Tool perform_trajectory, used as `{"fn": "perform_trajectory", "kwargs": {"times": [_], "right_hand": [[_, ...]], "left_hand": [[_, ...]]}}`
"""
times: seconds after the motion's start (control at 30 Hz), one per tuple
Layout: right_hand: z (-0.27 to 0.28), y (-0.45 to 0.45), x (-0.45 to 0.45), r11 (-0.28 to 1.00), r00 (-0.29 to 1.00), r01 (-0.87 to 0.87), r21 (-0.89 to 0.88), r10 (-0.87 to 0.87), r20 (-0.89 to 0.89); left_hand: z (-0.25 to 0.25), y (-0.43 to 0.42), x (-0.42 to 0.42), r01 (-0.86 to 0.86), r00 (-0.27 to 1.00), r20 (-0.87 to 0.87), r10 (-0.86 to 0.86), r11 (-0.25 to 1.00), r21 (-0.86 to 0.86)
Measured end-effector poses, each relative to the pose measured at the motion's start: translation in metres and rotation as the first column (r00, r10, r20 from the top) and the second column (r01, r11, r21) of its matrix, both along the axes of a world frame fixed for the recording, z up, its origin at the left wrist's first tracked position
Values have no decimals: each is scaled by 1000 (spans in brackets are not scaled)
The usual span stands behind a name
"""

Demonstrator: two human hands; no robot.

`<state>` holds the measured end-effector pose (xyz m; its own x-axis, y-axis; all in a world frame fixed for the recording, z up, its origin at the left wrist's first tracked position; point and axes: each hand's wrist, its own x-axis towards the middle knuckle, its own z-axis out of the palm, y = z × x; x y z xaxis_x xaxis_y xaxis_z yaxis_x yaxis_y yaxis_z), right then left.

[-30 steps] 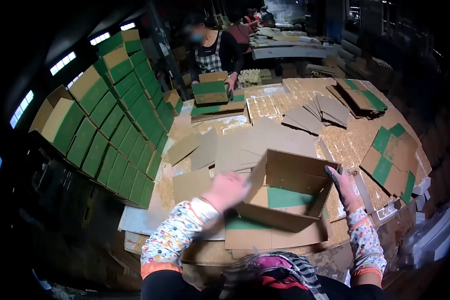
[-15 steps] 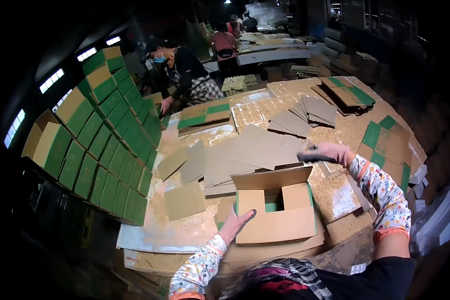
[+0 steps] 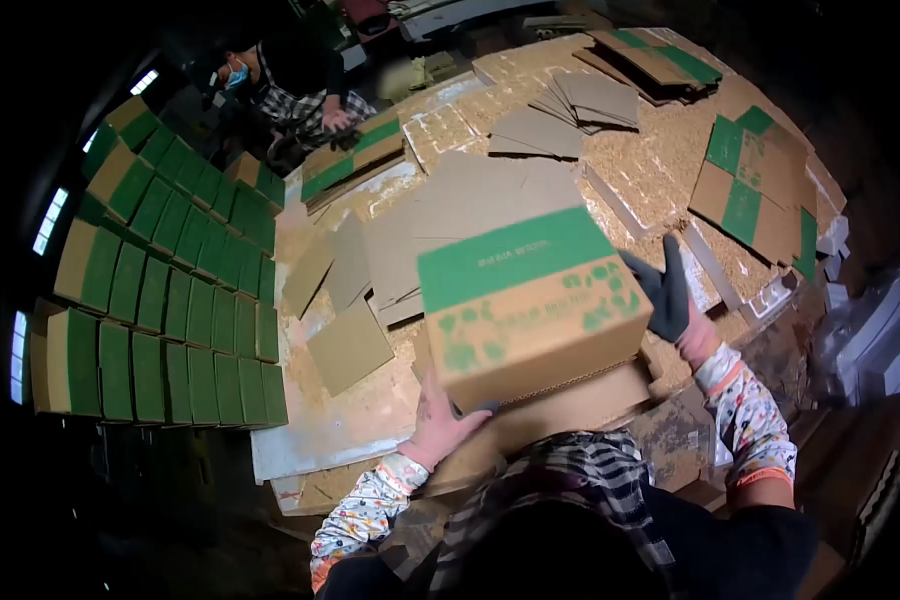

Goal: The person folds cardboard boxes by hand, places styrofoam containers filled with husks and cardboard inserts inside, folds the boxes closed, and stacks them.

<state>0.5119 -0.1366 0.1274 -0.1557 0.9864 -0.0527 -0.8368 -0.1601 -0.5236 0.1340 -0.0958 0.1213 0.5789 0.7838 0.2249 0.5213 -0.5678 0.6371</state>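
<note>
A cardboard box (image 3: 540,310) with a green band and green print stands tilted in front of me, its printed side up. At its near left corner my left hand (image 3: 442,425) grips the edge, thumb along the lower side. Against its right side presses my right hand (image 3: 673,300), in a dark-palmed glove, with the thumb stretched away and the fingertips partly hidden by the box. Flat cardboard (image 3: 580,405) lies under and in front of the box. Behind it spread loose grey-brown cardboard sheets (image 3: 410,215).
Stacked green-and-brown boxes (image 3: 160,350) form a wall at the left. Flattened cartons (image 3: 755,185) lie at the right, with more (image 3: 660,65) at the back and a pile (image 3: 355,155) at the far left. A masked person (image 3: 300,90) stands beyond the table (image 3: 635,150).
The box was open with a raised flap; it is now turned so a printed face shows. My right hand has come down from above the sheets to its side. The view has tilted down.
</note>
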Motion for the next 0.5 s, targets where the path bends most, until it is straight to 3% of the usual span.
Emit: {"fn": "perform_trajectory", "kwargs": {"times": [0.03, 0.07, 0.1, 0.13, 0.17, 0.2, 0.23, 0.27, 0.3, 0.33, 0.37, 0.4, 0.43, 0.47, 0.5], "right_hand": [[16, 5, 14, 994, 993, -108, 27, 109, -48], [16, 16, 17, 997, 977, -80, -8, 80, 200], [3, 25, 12, 996, 777, 24, -86, 35, 629], [-11, 26, 1, 983, 286, 126, -131, 91, 954], [-25, 25, -18, 962, -16, 204, -180, 187, 982], [-32, 27, -38, 967, -53, 192, -166, 180, 982], [-40, 33, -44, 993, 129, 100, -59, 46, 991], [-45, 31, -36, 999, 402, -41, 33, -14, 916], [-77, 48, -18, 973, 786, -60, -225, 185, 590], [-109, 70, 5, 887, 964, -190, -422, 249, 89], [-129, 83, 33, 963, 910, 142, -230, -36, 412], [-148, 96, 61, 878, 460, 474, 64, -308, 833], [-167, 108, 89, 694, -61, 663, 280, -322, 945], [-168, 115, 123, 630, -184, 763, 147, -6, 983], [-186, 128, 151, 478, -148, 879, 1, 270, 951]], "left_hand": [[-26, -3, -17, 86, 991, -113, -75, 992, 96], [-55, -2, -42, 190, 962, -230, -148, 966, 173], [-71, 14, -60, 385, 843, -462, -274, 908, 165], [-80, 19, -72, 192, 858, -480, -180, 981, -25], [-55, 18, -54, -139, 978, -175, 111, 978, -159], [-51, 44, -52, -232, 959, 103, 263, 941, -246], [4, 60, 4, -153, 699, 526, 485, 819, -553], [9, 72, 20, -287, 944, 151, 293, 956, -66], [6, 82, 32, -352, 926, 102, 363, 929, -112], [2, 94, 43, -417, 902, 54, 428, 898, -144], [-1, 104, 43, -438, 896, -8, 443, 883, -171], [-9, 112, 36, -458, 888, -69, 454, 868, -191], [-25, 116, 26, -442, 897, -78, 436, 892, -97], [-21, 113, 31, -481, 875, -111, 472, 872, -85], [-22, 118, 31, -477, 877, -117, 467, 874, -91]]}}
